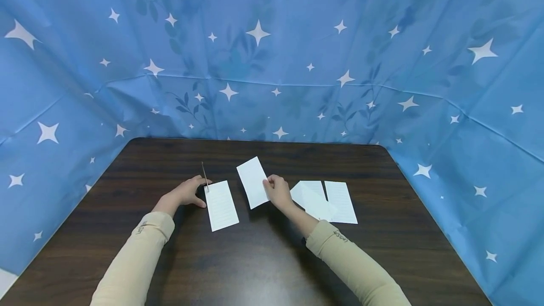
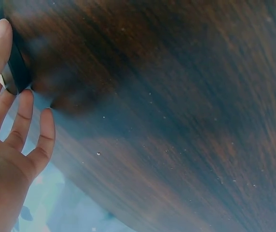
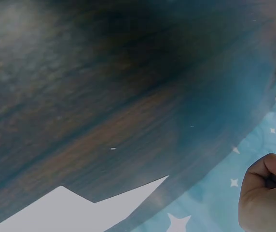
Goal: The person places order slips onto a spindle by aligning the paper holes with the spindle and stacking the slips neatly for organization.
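My left hand (image 1: 187, 191) spans the dark base (image 2: 16, 67) of a receipt spike, thumb on one side and fingers on the other. The thin metal rod (image 1: 205, 174) of the spike stands up, leaning slightly left. At its foot lies a white slip of paper (image 1: 222, 207), its upper left corner at the rod; it covers part of the base. My right hand (image 1: 279, 192) pinches another white slip (image 1: 252, 182) by its lower right edge, between thumb and fingers. That slip is held tilted above the table, to the right of the spike.
Right of my right hand, several white slips (image 1: 341, 202) lie on the dark wooden table (image 1: 272, 259), some overlapping. A blue curtain with white stars (image 1: 272, 60) hangs behind and around the table's far and side edges.
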Demonstrator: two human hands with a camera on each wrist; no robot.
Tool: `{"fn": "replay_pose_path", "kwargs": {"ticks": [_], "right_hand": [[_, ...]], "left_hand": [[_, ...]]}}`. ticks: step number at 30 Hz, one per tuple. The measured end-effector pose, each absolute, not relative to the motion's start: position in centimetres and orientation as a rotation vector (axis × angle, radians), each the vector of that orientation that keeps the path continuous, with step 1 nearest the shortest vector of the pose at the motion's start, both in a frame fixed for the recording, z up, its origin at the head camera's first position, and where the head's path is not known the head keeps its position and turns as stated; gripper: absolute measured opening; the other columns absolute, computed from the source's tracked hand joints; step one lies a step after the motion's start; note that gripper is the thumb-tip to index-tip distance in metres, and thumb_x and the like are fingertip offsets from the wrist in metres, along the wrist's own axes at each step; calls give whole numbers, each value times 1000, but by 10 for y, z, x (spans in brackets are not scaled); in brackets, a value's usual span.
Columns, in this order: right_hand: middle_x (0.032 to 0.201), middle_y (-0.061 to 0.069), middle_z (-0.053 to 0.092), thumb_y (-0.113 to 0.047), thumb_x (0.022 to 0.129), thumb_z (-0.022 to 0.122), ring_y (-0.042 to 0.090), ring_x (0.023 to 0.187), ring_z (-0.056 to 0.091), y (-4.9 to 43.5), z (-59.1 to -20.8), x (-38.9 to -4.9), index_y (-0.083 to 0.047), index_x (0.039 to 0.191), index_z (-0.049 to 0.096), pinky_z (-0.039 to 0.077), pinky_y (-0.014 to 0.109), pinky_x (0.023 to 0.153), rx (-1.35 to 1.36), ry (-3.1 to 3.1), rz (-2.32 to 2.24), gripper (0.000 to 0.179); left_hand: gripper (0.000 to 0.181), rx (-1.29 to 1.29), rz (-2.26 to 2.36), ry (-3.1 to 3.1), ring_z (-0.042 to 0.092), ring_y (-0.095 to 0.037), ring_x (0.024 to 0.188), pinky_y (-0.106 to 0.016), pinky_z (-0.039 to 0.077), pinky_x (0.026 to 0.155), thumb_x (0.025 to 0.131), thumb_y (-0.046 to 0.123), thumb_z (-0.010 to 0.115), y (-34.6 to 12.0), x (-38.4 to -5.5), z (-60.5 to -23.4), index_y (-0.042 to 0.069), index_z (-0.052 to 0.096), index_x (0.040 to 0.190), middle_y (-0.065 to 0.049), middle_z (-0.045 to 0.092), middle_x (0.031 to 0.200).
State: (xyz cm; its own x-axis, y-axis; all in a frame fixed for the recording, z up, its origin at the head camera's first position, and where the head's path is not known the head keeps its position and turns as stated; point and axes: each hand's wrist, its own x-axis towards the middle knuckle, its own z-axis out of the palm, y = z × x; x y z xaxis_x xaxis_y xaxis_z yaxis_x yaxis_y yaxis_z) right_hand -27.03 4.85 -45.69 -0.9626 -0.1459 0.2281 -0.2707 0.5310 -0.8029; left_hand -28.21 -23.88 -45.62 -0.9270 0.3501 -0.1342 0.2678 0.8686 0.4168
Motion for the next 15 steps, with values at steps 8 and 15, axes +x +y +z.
{"fn": "replay_pose_path", "kwargs": {"ticks": [8,15], "right_hand": [[48,-6,34,-8,94,52,8,44,33,41,-449,-270,8,87,63,29,18,44,363,-2626,1498,20],[49,-5,34,-6,95,49,8,45,33,29,-441,-267,8,88,62,29,18,45,348,-2648,1576,21]], "left_hand": [[73,523,628,2819,51,-39,109,-54,45,94,71,15,82,-240,-281,-455,-4,48,132,-27,48,123],[77,522,654,2770,51,-42,109,-54,47,92,74,16,80,-243,-279,-454,-5,42,137,-32,41,128]]}}
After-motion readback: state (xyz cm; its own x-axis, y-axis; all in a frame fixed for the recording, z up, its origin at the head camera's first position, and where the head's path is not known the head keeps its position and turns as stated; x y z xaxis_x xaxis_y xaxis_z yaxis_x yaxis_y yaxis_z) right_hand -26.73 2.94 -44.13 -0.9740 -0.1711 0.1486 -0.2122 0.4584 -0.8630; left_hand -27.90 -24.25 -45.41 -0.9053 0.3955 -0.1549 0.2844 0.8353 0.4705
